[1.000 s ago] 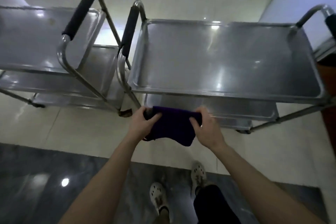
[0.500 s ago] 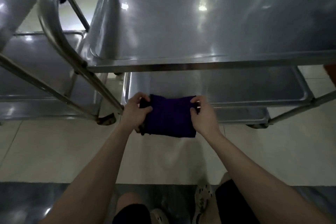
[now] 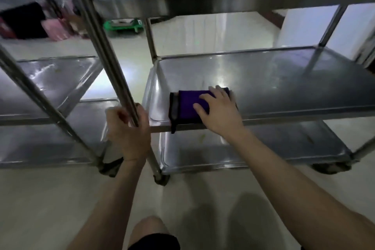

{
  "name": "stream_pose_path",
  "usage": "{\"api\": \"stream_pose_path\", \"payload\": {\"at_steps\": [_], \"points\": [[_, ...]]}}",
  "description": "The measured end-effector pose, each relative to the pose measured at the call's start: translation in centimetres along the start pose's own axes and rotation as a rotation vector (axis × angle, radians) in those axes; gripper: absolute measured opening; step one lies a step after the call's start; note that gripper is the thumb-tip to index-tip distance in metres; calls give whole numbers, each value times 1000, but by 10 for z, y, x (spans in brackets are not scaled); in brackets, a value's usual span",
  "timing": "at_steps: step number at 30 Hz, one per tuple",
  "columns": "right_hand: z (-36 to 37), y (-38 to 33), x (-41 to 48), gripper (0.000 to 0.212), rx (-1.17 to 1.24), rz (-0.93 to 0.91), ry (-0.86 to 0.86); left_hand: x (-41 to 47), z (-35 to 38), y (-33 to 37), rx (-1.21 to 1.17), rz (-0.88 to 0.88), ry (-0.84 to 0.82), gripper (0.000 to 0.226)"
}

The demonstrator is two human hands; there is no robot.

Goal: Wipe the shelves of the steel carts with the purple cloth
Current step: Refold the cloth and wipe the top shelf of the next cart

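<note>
Pressing the right hand [image 3: 219,109] flat on the folded purple cloth [image 3: 188,105], fingers straight and spread over its right half. Resting that cloth on the middle shelf [image 3: 284,83] of the right-hand steel cart [image 3: 150,42], near the front left corner, with a dark edge draped over the front rim. Gripping a slanted steel tube [image 3: 105,50] with the left hand [image 3: 129,130], fingers curled round it, just beside that corner. Below, a bottom shelf [image 3: 263,148]; above, a top shelf [image 3: 223,2]; close alongside on the left, a second cart [image 3: 50,79]
</note>
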State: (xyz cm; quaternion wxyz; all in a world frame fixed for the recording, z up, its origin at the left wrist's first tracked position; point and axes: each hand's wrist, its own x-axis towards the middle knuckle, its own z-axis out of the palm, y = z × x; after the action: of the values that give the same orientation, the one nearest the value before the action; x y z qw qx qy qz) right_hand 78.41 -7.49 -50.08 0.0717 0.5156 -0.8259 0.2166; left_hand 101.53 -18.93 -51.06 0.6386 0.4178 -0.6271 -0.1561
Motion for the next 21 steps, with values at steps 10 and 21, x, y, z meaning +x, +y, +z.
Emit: {"api": "stream_pose_path", "payload": {"at_steps": [10, 21], "points": [[20, -19, 14, 77, -178, 94, -458, 81, 27, 5, -319, -484, -414, 63], [58, -81, 43, 81, -145, 62, -484, 85, 35, -2, -376, -461, -487, 48]]}}
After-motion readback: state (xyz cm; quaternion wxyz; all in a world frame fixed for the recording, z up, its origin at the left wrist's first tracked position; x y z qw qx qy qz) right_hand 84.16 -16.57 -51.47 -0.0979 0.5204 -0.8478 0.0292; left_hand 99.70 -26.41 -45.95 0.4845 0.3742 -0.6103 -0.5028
